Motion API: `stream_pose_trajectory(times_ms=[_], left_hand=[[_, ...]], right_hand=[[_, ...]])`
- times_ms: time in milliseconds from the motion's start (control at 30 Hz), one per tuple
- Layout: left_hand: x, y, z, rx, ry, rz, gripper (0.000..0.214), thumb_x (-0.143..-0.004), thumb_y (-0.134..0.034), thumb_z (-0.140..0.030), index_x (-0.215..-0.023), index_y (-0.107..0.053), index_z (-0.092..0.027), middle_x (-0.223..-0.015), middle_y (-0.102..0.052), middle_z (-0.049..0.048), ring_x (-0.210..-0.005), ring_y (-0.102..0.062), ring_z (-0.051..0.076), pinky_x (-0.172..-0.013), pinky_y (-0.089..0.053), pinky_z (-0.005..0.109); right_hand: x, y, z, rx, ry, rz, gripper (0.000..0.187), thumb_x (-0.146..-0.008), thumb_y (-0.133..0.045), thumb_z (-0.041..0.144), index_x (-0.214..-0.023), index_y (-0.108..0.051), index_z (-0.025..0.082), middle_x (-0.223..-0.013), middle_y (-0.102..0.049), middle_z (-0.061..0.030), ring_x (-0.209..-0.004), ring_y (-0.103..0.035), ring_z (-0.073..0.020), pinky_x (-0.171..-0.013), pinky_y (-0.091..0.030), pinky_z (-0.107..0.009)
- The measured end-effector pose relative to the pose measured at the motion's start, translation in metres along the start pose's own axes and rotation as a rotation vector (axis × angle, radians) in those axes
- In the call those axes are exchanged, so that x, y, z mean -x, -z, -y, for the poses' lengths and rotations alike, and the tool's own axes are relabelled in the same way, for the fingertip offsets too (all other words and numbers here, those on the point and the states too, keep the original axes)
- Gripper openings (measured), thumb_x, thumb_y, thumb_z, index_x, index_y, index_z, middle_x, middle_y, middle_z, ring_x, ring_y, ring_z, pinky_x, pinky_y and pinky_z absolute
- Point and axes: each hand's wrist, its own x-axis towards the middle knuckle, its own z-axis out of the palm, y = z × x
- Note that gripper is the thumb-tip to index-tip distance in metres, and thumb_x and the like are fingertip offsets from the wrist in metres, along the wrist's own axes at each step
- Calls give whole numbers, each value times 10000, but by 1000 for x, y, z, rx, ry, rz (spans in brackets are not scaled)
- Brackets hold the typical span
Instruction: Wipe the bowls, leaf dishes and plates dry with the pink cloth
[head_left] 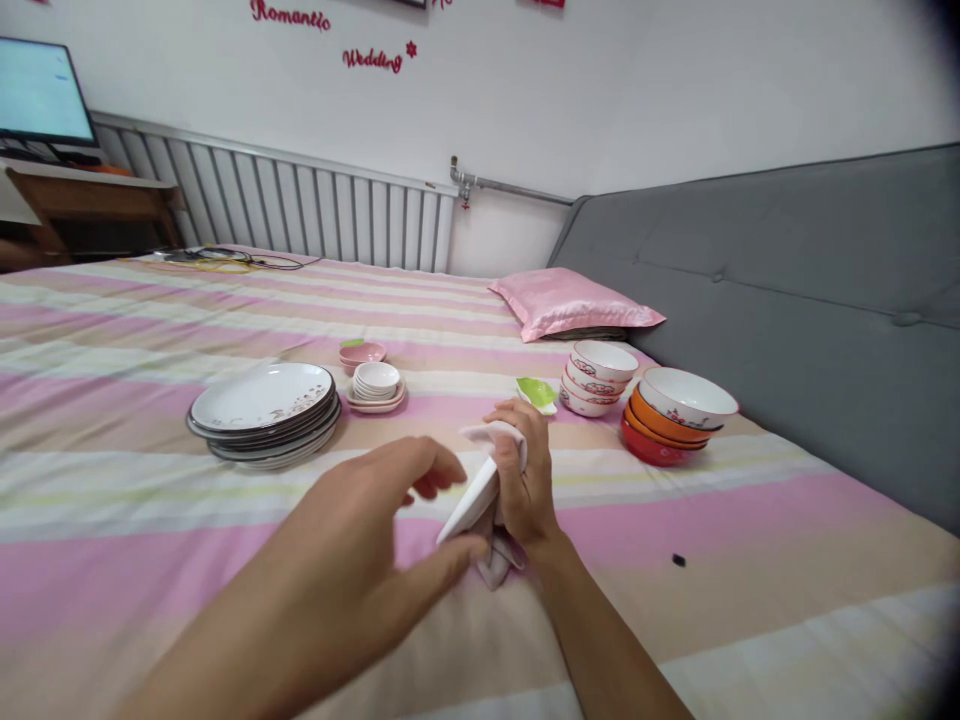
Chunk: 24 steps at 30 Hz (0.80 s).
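Note:
Over the middle of the bed, my right hand (531, 475) is closed around a pale cloth (498, 566) and a white dish (471, 505). The dish is tilted on its edge, with cloth against its right side and over its top. My left hand (367, 545) is to the left of the dish, its fingers and thumb apart. Its thumb tip reaches the dish's lower edge; whether it touches is unclear. Just beyond my right hand lies a green and white leaf-shaped dish (537, 393).
Stacked plates (262, 397) stand left on the striped bedspread (135, 500), near small white bowls (376, 378) and pink dishes (363, 353). Patterned bowls (596, 375) and orange-red bowls (660, 425) stand right. A pink pillow (574, 302) lies by the grey headboard (787, 270). A small black object (679, 560) lies nearer.

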Motion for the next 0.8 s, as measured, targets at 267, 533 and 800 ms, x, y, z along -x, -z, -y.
stream_pose_trajectory(times_ms=[267, 533, 800], left_hand=[[-44, -56, 12, -139, 68, 289, 386, -642, -675, -326, -978, -558, -176, -976, -658, 80, -852, -602, 272, -684, -441, 340], [-52, -70, 35, 23, 61, 216, 184, -667, -535, -164, -848, -559, -181, -832, -667, 45, -739, -612, 209, -598, -405, 267], [-51, -63, 33, -21, -33, 223, 112, -664, -448, -98, -699, -510, -184, -690, -616, 12, -626, -525, 153, -579, -356, 248]], right_hand=[[3, -1, -5, -29, -16, 17, 314, -939, -342, 408, -1081, -564, 237, -1217, -499, -69, -1241, -408, -221, -1065, -308, -485], [8, -4, -6, -49, -38, 116, 436, -914, -373, 513, -1273, -467, 283, -1477, -286, -51, -1407, -164, -268, -1085, -268, -561], [11, -8, -4, -25, -58, 86, 448, -926, -355, 499, -1316, -437, 296, -1510, -231, -37, -1422, -114, -263, -1106, -205, -572]])
